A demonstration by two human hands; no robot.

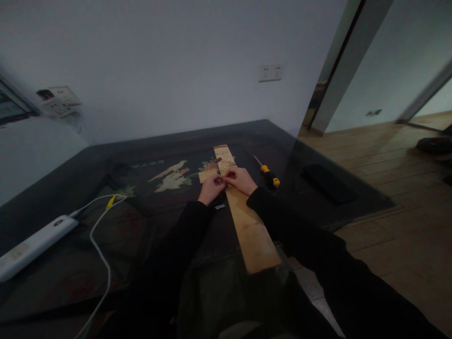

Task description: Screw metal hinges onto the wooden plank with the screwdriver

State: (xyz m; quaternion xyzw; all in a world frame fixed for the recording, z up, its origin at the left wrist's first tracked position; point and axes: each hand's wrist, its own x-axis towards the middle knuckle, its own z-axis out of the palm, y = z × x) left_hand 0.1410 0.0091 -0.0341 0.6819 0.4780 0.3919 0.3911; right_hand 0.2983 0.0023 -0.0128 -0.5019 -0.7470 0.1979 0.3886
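Note:
A long, narrow wooden board runs away from me across the dark table, its near end jutting past the front edge. To its left lies a short wooden piece, touching or close against it. My left hand is at the board's left edge, its fingertips pinched. Over the board my right hand is pinched too, its fingertips meeting those of my left. Whatever they hold is too small to make out. Small, shiny, thin pieces lie just below my left hand. A yellow and black screwdriver rests right of the board.
On the dark table, a black flat object lies at the right. A white power strip and its white cable, with a yellow tag, occupy the left. A wall with a socket stands behind.

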